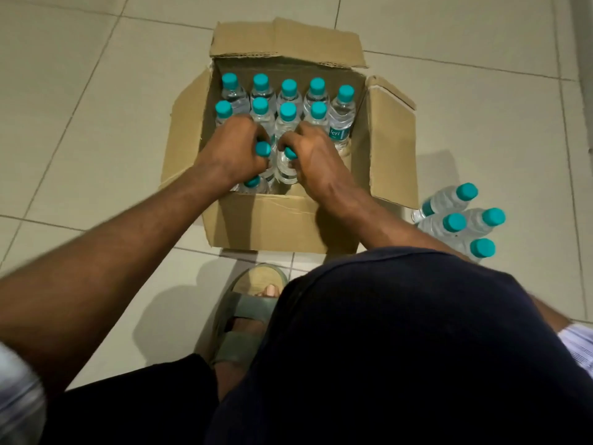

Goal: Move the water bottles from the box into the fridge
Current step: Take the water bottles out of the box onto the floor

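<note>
Water bottles: clear plastic with teal caps, standing upright in rows inside the box; most of them are just beyond the knuckles of both hands.
Box: open brown cardboard carton with its flaps splayed outward; both hands reach down into its near half.
Left hand: fingers are curled tightly round the top of the left bottle, whose teal cap shows at the hand's inner edge.
Right hand: fingers are wrapped round the neck of the right bottle, with its cap peeking out beside the thumb.
Gap between hands: narrow, and the two grasped bottles stand side by side in it.
Near bottle: one more teal cap sits under the left wrist, against the box's near wall.
Loose bottles: four of the same kind are clustered outside the box, to the right of the right forearm.
Sandal: grey-green, on a foot nearer the person than both hands.
Floor: pale square tiles on all sides of the hands.
</note>
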Demonstrator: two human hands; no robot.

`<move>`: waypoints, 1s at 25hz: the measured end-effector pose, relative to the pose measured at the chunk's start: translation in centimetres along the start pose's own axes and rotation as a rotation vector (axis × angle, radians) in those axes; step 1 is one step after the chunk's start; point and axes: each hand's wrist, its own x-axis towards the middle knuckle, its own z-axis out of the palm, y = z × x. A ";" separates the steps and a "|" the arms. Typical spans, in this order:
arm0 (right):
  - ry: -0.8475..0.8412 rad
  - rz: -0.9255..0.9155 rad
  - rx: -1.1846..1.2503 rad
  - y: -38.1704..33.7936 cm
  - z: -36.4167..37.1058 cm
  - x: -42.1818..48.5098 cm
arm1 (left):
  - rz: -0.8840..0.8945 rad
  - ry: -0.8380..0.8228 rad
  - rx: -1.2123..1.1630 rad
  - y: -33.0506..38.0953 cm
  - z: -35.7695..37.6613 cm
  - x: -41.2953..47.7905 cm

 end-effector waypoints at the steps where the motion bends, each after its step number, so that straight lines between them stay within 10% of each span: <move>1: 0.032 -0.017 0.014 0.0 -0.8 -0.6 | -0.012 -0.010 -0.014 0.8 -0.8 0.2; 11: 0.555 0.214 0.138 5.3 -21.2 -10.5 | 0.397 -0.098 -0.205 20.0 -9.8 6.2; 15: 0.565 0.401 0.025 11.2 -22.1 -14.6 | 0.472 0.041 -0.318 27.5 -4.6 5.8; 25: 0.329 0.722 -0.017 20.3 -10.6 -18.8 | 0.581 -0.342 -0.125 30.2 10.3 9.2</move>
